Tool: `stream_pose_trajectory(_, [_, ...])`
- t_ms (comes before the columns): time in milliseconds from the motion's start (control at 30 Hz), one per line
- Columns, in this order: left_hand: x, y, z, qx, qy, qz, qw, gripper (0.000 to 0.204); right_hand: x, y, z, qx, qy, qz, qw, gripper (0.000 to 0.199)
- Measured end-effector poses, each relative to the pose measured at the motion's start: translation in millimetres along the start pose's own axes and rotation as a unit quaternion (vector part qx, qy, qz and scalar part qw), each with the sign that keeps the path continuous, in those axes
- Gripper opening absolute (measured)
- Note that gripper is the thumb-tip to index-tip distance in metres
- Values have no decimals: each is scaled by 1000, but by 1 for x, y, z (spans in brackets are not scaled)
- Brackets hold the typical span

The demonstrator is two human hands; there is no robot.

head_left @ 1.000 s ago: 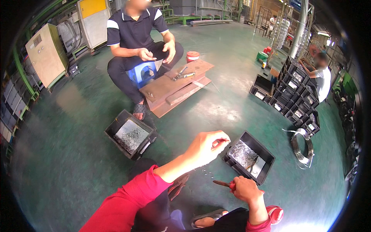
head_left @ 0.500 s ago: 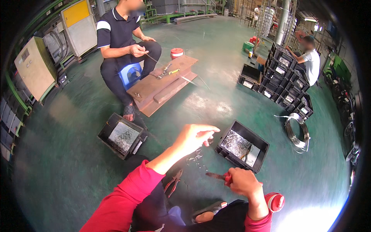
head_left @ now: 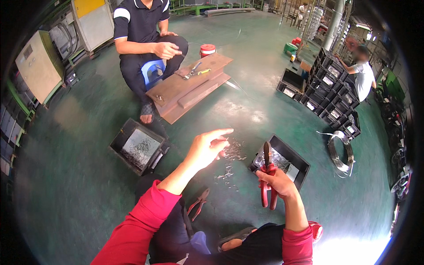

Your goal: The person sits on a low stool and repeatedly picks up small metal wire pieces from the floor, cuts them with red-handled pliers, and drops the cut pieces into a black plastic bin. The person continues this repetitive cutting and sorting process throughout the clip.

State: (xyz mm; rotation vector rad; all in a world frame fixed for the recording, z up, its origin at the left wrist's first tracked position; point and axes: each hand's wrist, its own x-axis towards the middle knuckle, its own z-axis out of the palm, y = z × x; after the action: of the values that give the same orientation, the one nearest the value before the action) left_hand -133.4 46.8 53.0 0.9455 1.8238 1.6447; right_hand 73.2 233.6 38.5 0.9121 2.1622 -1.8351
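Note:
My right hand is wrapped round red-handled pliers, their dark jaws pointing up in front of the black crate. That crate holds many small metal pieces and a white sheet, partly hidden by the pliers. My left hand hovers left of the crate, index finger stretched out and the others loosely bent apart; I see nothing held in it. Below and beyond its fingers, small bent wire pieces lie scattered on the green floor. A second pair of red-handled pliers rests on the floor beside my leg.
Another black crate with wire pieces stands to the left. Across from me a person sits at a rusty steel beam bearing tools. A wire coil and stacked black crates are at the right, with another person behind them.
My right hand has lifted the pliers and turned their jaws from leftward to upward. My left hand has shifted left, away from the crate.

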Motion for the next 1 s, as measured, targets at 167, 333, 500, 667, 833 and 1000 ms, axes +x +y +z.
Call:
stream_pose_trajectory(167, [1,7,-6,-52,-6,-19,998,19,-14,-27,9,-78,19,-69,994,36])
stream_pose_trajectory(333, [-3,20,-5,-97,-3,-5,995,19,-38,-48,18,5,-43,-79,996,27])
stream_pose_trajectory(500, [-5,30,-6,-117,-23,-37,992,19,-33,-41,27,81,-61,-119,988,29])
stream_pose_trajectory(667, [-5,27,-2,-173,-56,-56,982,21,-38,-32,21,29,-24,-85,996,27])
stream_pose_trajectory(833, [-4,19,1,-224,-92,-86,967,22,-47,-32,14,-41,-41,-75,996,28])
stream_pose_trajectory(1000, [-6,20,4,-223,-110,-105,963,21,-51,-33,19,32,-47,-57,997,26])
